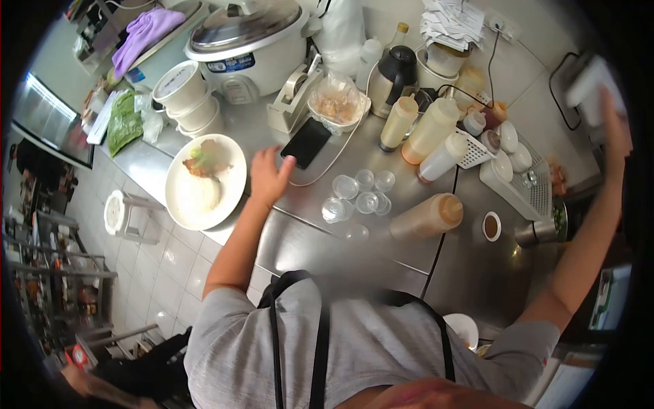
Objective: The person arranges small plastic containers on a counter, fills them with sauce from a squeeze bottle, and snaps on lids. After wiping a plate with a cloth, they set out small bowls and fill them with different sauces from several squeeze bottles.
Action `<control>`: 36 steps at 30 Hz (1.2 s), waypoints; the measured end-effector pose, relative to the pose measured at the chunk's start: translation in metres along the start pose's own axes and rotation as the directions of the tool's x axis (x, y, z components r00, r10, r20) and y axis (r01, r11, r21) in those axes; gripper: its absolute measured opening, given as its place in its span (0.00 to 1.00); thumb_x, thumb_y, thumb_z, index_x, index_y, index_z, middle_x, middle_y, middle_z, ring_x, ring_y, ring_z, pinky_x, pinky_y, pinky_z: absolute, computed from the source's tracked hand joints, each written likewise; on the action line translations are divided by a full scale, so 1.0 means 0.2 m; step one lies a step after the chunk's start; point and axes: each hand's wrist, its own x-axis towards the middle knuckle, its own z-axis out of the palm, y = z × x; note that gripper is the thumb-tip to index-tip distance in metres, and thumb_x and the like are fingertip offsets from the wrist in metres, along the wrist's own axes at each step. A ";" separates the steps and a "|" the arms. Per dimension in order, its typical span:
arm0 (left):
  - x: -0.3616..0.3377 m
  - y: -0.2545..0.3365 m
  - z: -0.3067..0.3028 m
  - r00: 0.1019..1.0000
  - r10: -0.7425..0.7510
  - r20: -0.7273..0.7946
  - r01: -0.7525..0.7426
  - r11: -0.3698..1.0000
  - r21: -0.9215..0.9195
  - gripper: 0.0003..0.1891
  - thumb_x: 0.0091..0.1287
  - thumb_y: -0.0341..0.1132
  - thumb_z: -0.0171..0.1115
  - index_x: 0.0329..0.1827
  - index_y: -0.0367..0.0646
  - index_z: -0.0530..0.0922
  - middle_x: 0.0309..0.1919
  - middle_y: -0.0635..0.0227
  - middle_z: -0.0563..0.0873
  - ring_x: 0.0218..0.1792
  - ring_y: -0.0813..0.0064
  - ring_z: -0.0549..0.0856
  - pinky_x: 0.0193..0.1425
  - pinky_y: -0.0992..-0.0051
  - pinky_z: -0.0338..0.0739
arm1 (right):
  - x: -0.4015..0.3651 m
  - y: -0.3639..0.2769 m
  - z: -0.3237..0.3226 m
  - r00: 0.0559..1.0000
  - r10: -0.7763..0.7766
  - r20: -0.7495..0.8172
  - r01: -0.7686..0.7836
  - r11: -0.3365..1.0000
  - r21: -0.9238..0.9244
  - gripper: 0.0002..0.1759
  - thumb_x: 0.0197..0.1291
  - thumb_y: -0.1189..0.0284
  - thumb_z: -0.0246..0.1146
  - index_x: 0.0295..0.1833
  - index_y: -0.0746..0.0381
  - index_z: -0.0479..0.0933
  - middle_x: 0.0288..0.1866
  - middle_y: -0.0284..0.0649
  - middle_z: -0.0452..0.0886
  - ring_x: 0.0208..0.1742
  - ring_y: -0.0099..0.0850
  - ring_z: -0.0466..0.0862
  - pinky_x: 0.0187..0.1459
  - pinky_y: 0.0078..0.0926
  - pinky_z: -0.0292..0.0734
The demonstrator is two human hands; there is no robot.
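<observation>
Could tip plate (178, 178) off tabletop (300, 242) edge by a careless swing of left hand (270, 174), with fingers (288, 165) parted and empty; right hand's (616, 128) grip too blurred to tell.

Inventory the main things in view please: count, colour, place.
counter: 1, steel, middle
plate: 1, white, left
phone: 1, black, middle
cups: several, clear, middle
squeeze bottles: several, pale to brown, middle
cooker: 1, white, back left
tubs: 3, white, back left
tape dispenser: 1, cream, back
jug: 1, black and steel, back
baskets: 2, white, right
sauce dish: 1, white, right
stool: 1, white, left
blurred thing: 1, white, far right
left hand: 1, bare, by phone
right hand: 1, bare, far right
</observation>
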 end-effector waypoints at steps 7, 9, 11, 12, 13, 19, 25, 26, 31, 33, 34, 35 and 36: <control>-0.07 0.56 -0.32 0.750 0.586 0.307 0.322 0.082 -0.943 0.34 0.61 0.61 0.42 0.59 0.41 0.64 0.50 0.63 0.73 0.51 0.69 0.73 0.55 0.70 0.65 | -0.41 -1.16 0.55 0.812 -0.567 0.139 0.532 0.816 0.225 0.08 0.44 0.72 0.58 0.34 0.57 0.74 0.29 0.35 0.72 0.33 0.34 0.74 0.36 0.30 0.67; -0.02 0.50 -0.37 0.810 0.498 0.311 0.441 -0.167 -0.882 0.42 0.57 0.68 0.39 0.62 0.40 0.59 0.57 0.63 0.70 0.56 0.67 0.70 0.57 0.68 0.64 | -0.58 -1.38 0.65 0.774 -0.633 0.026 0.598 0.744 0.298 0.07 0.41 0.68 0.59 0.30 0.54 0.73 0.26 0.31 0.68 0.31 0.30 0.72 0.37 0.30 0.64; 0.05 0.38 -0.52 0.866 0.199 0.459 0.497 -0.240 -0.834 0.30 0.66 0.55 0.39 0.61 0.40 0.60 0.56 0.62 0.70 0.56 0.67 0.71 0.59 0.65 0.65 | -0.77 -1.55 0.70 0.771 -0.636 0.000 0.586 0.711 0.390 0.09 0.40 0.67 0.60 0.31 0.54 0.73 0.27 0.30 0.68 0.32 0.30 0.70 0.38 0.29 0.63; 0.09 0.27 -0.54 0.843 0.167 0.511 0.537 -0.239 -0.809 0.27 0.67 0.51 0.40 0.60 0.39 0.61 0.54 0.61 0.72 0.54 0.66 0.73 0.58 0.65 0.66 | -0.85 -1.61 0.73 0.757 -0.652 0.034 0.582 0.698 0.416 0.10 0.39 0.66 0.62 0.31 0.55 0.74 0.29 0.31 0.68 0.34 0.31 0.71 0.40 0.29 0.64; 0.13 0.17 -0.57 0.818 0.131 0.559 0.574 -0.243 -0.782 0.24 0.68 0.47 0.41 0.59 0.39 0.63 0.52 0.60 0.74 0.52 0.65 0.75 0.58 0.65 0.67 | -0.89 -1.68 0.74 0.784 -0.617 0.074 0.506 0.703 0.500 0.12 0.38 0.65 0.63 0.31 0.55 0.74 0.31 0.31 0.69 0.36 0.32 0.71 0.42 0.30 0.64; 0.29 -0.30 -0.75 0.638 0.305 0.707 0.765 -0.145 -0.628 0.20 0.66 0.41 0.49 0.54 0.34 0.66 0.47 0.58 0.77 0.46 0.68 0.79 0.49 0.71 0.76 | -0.95 -1.98 0.87 0.935 -0.059 0.351 -0.241 0.620 0.747 0.14 0.41 0.73 0.67 0.36 0.62 0.72 0.39 0.37 0.70 0.43 0.30 0.72 0.45 0.29 0.67; 0.36 -0.43 -0.80 0.553 0.372 0.746 0.807 -0.016 -0.590 0.21 0.65 0.41 0.51 0.54 0.34 0.66 0.47 0.59 0.77 0.46 0.72 0.79 0.48 0.75 0.76 | -0.99 -2.15 1.03 0.684 -0.071 0.726 -0.727 0.012 0.686 0.25 0.54 0.84 0.53 0.58 0.63 0.58 0.47 0.42 0.72 0.36 0.19 0.75 0.36 0.14 0.70; 0.36 -0.44 -0.79 0.548 0.362 0.754 0.808 0.002 -0.589 0.21 0.66 0.42 0.49 0.55 0.35 0.66 0.48 0.60 0.77 0.46 0.72 0.79 0.49 0.74 0.76 | -0.98 -2.17 1.03 0.686 -0.063 0.725 -0.726 0.014 0.688 0.25 0.54 0.84 0.52 0.59 0.63 0.58 0.46 0.41 0.72 0.37 0.19 0.75 0.36 0.14 0.71; 0.40 -0.43 -0.75 0.523 0.346 0.779 0.845 -0.095 -0.526 0.26 0.67 0.50 0.41 0.58 0.37 0.64 0.49 0.60 0.76 0.50 0.70 0.77 0.52 0.71 0.73 | -0.93 -2.12 1.04 0.546 -0.107 0.831 -0.819 0.141 0.556 0.22 0.57 0.82 0.49 0.59 0.60 0.63 0.41 0.39 0.76 0.40 0.19 0.76 0.39 0.17 0.72; 0.40 -0.45 -0.74 0.602 0.268 0.752 0.790 -0.064 -0.610 0.29 0.66 0.54 0.39 0.59 0.38 0.63 0.48 0.62 0.76 0.45 0.70 0.78 0.50 0.70 0.73 | -0.91 -2.09 1.06 0.529 -0.048 0.847 -0.811 0.266 0.521 0.20 0.56 0.82 0.48 0.56 0.59 0.68 0.41 0.38 0.77 0.39 0.21 0.77 0.40 0.19 0.72; 0.42 -0.51 -0.72 0.646 0.254 0.719 0.751 -0.042 -0.659 0.29 0.66 0.55 0.40 0.59 0.39 0.64 0.47 0.62 0.76 0.44 0.71 0.78 0.48 0.70 0.74 | -0.89 -2.06 1.08 0.601 -0.040 0.798 -0.734 0.368 0.571 0.19 0.56 0.82 0.48 0.54 0.60 0.69 0.41 0.39 0.78 0.39 0.24 0.78 0.41 0.21 0.72; 0.44 -0.55 -0.70 0.686 0.252 0.683 0.709 -0.017 -0.705 0.29 0.65 0.55 0.42 0.59 0.40 0.64 0.47 0.62 0.76 0.42 0.72 0.78 0.47 0.70 0.74 | -0.86 -2.01 1.10 0.671 -0.032 0.740 -0.643 0.472 0.603 0.19 0.55 0.82 0.48 0.53 0.60 0.70 0.42 0.40 0.78 0.38 0.27 0.78 0.41 0.22 0.72; 0.44 -0.57 -0.71 0.757 0.111 0.644 0.641 0.067 -0.765 0.28 0.65 0.54 0.43 0.59 0.41 0.64 0.46 0.64 0.75 0.41 0.74 0.77 0.45 0.72 0.73 | -0.82 -1.94 1.12 0.737 -0.026 0.676 -0.543 0.574 0.613 0.18 0.55 0.82 0.48 0.52 0.60 0.71 0.42 0.41 0.78 0.37 0.30 0.79 0.42 0.23 0.72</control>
